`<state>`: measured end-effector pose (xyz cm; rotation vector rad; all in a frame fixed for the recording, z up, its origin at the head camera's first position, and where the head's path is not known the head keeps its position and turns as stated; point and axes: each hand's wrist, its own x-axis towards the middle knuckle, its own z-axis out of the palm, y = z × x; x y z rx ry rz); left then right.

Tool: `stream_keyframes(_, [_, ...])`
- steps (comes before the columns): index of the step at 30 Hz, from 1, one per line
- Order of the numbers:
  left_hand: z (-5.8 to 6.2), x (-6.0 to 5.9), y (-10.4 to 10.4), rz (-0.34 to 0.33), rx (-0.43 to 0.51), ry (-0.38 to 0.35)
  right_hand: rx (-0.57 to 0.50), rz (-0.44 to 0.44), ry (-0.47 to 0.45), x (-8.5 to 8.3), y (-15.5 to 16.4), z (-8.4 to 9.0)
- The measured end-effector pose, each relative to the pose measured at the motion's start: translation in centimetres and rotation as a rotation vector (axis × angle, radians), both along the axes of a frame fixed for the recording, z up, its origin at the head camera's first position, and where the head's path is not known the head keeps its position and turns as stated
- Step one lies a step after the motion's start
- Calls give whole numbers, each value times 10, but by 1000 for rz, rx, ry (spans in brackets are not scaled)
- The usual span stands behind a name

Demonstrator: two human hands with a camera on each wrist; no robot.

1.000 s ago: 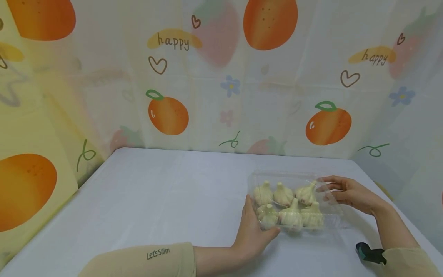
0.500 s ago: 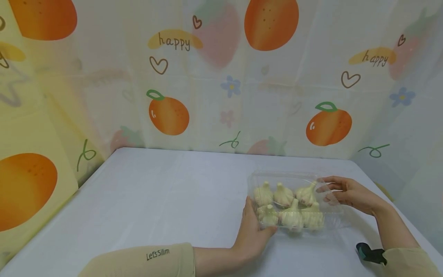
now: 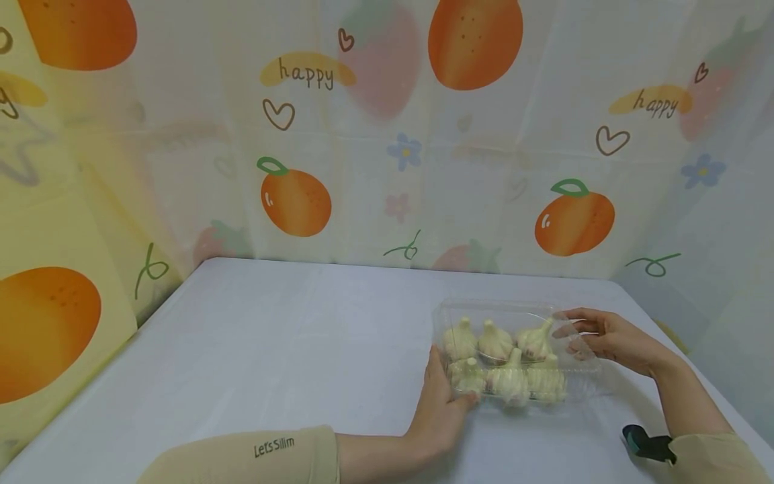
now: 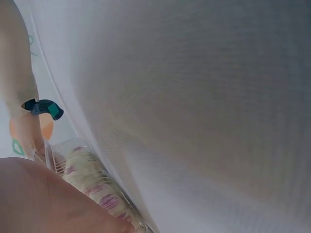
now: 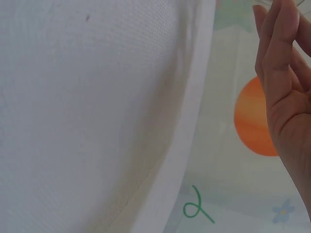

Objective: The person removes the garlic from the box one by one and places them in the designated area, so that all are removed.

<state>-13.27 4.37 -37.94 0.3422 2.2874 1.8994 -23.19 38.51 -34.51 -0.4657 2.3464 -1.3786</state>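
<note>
On the right half of the table is a clear plastic box (image 3: pixel 502 308) with several garlic bulbs (image 3: pixel 510 376) inside, standing in two rows. My left hand (image 3: pixel 437 417) holds its near left corner, fingers up along the left wall and thumb on the front wall. Close to the left wrist camera, that hand (image 4: pixel 48 199) hides part of the box and the purple-streaked garlic (image 4: pixel 92 179). At the box's right end, my right hand (image 3: pixel 611 339) touches the plastic with loosely extended fingertips, partly seen through it. In the right wrist view, the right hand's fingers (image 5: pixel 277 58) are nearly straight.
A white cloth covers the table (image 3: pixel 290 349), which ends at the back against a fruit-print curtain (image 3: pixel 363 161). Another printed sheet (image 3: pixel 54 222) hangs on the left. A dark strap piece (image 3: pixel 647 444) sits at my right sleeve cuff.
My left thumb has slid a little to the left along the front of the box. The box, the garlic and my right hand look unmoved.
</note>
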Motion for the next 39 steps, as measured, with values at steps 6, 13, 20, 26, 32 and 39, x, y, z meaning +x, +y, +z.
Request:
stream_keyframes(6, [-1,1,0,-5,-12,-4,-1,17,8,0,0,1])
stream_keyframes(13, [-1,2,0,-8,-23,21,4,14,9,-1,0,1])
stream_keyframes(20, [-1,3,0,2,-60,38,26,4,13,0,-1,2])
stream_keyframes(26, [0,2,-1,4,-77,22,36,-4,17,1,-3,3])
stream_keyframes(32, [1,3,-3,-2,-65,37,47,-5,30,2,-4,2])
stream_keyframes(39, [2,5,-4,13,-75,55,54,-1,38,2,-4,2])
